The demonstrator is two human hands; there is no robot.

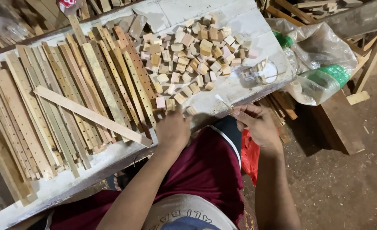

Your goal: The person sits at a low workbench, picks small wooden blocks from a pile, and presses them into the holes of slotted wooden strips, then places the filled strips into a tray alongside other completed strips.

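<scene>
A thin pale wooden stick [223,102] is pinched by the right hand [256,123] at the white table [239,87] edge. A small wooden block [171,104] is touched by the left hand [172,130]; its grasp cannot be told. Beyond, drilled wooden slats [69,98] and a heap of small wooden cubes [192,51] are laid. A clear plastic bag [320,59] holds green-labelled bottles.

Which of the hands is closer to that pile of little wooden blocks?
Left. The left hand sits at the near edge of the pile of wooden blocks, by its closest pieces. The right hand holds a small stick off the table's edge.
</scene>
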